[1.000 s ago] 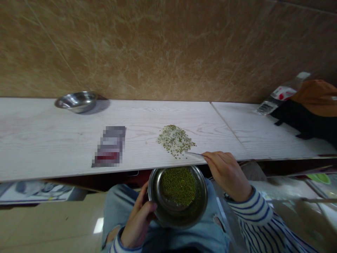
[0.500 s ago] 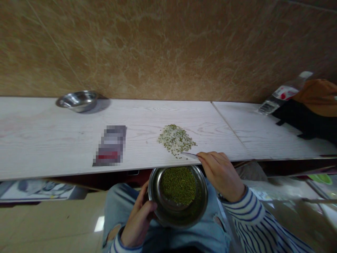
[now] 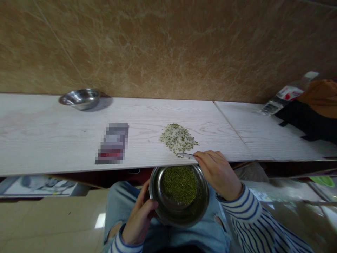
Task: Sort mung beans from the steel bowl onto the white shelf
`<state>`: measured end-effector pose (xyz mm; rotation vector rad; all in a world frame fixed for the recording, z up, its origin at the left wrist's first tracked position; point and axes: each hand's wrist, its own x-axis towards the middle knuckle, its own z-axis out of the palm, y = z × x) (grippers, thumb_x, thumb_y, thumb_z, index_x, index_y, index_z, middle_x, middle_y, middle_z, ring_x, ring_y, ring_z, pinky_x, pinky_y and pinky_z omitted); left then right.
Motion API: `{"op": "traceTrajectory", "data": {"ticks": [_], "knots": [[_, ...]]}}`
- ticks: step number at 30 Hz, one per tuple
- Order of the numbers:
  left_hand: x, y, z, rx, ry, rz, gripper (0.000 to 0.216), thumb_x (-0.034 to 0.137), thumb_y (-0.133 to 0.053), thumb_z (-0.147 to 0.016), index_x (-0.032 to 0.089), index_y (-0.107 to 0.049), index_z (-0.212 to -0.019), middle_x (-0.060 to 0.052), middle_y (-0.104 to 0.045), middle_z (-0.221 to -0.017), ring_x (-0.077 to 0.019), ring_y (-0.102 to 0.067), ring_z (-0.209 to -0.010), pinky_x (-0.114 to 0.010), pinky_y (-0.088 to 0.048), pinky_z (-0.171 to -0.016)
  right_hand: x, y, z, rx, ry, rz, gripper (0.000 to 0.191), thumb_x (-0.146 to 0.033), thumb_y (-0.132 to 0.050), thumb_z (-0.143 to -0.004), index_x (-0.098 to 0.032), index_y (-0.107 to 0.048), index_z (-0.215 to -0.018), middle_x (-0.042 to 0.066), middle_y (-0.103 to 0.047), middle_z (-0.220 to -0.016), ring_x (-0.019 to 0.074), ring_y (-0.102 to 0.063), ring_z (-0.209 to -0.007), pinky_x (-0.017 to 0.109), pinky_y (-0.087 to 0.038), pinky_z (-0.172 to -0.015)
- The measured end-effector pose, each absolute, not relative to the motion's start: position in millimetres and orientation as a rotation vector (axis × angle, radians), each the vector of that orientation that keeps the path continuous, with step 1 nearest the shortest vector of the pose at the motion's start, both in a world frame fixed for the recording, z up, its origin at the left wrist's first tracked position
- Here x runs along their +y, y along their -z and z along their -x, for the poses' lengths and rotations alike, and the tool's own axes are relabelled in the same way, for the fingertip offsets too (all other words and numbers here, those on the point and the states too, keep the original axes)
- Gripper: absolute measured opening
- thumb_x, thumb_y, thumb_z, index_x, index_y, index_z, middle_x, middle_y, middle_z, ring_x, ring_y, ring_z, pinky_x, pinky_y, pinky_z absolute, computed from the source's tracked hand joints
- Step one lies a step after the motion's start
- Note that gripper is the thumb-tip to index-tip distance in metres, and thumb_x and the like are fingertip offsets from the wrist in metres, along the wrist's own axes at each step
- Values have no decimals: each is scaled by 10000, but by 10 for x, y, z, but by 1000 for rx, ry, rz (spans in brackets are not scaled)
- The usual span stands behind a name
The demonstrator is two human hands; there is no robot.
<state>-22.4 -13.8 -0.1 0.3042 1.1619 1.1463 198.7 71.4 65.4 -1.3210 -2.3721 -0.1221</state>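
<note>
My left hand (image 3: 138, 219) is wrapped round the left rim of a steel bowl (image 3: 202, 205) that rests on my lap and holds green beans (image 3: 179, 184). Pinched in my right hand (image 3: 217, 174) is a thin metal tool (image 3: 185, 155), perhaps tweezers. Its tip touches the near edge of a small pile of green beans mixed with white grains (image 3: 178, 138) on the pale wooden table (image 3: 52, 140). The bowl sits just below the table's front edge.
An empty steel bowl (image 3: 81, 98) stands at the back left near the brown marble wall. A blurred flat packet (image 3: 113, 143) lies left of the pile. At far right are a plastic bottle (image 3: 288, 93), black cloth (image 3: 308, 123) and an orange item (image 3: 322, 96).
My right hand has slid a little to the left along the table edge, bringing the tool's tip closer under the pile. The left hand and bowl stay put.
</note>
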Motion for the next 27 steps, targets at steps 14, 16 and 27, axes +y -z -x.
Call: {"op": "traceTrajectory", "data": {"ticks": [14,16,27], "knots": [[-129,14,221,1156,-1147,-325,675,157,-598,-568,267,-540,-1231,-26,-666,-975,-207,-568,-806,-283,-448,-607,650,-693,-2043,-2365,132,1304,223,-215,-399,-925,-163,-600,-1007,76,-665,-869,175,-597,-809,335,-435,-760],[-131,13,225,1150,-1152,-324,667,151,-597,-571,263,-540,-1226,-31,-662,-1006,-205,-568,-813,-282,-452,-609,657,-694,-2044,-2373,127,1304,215,-206,-407,-922,-162,-598,-1011,72,-665,-878,173,-597,-818,331,-433,-759],[-141,6,228,1142,-1149,-317,668,155,-593,-585,271,-524,-1239,-25,-664,-969,-194,-577,-744,-286,-459,-574,710,-689,-2121,-2372,170,1327,226,-223,-395,-927,-159,-600,-1000,78,-671,-865,181,-603,-793,331,-432,-744]]}}
